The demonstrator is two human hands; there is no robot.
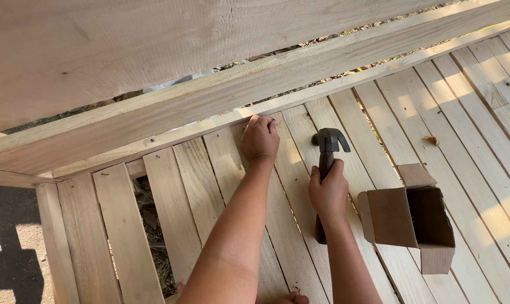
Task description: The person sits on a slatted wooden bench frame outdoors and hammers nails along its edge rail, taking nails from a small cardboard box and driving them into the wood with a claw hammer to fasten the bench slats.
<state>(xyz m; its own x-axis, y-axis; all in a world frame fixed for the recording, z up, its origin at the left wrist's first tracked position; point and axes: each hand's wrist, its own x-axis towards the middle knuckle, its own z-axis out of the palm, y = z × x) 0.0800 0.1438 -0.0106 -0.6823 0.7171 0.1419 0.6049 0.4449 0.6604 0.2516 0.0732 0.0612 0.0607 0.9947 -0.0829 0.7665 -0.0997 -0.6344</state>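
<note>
Pale wooden slats run under both arms, gaps showing ground at far left. Left hand pinches what looks like a nail upright at a slat's end by the rail; the nail is barely visible. Right hand is closed around the claw hammer, head raised: setting the nail, a light tap seems next. Open cardboard box lies rightward, contents hidden
</note>
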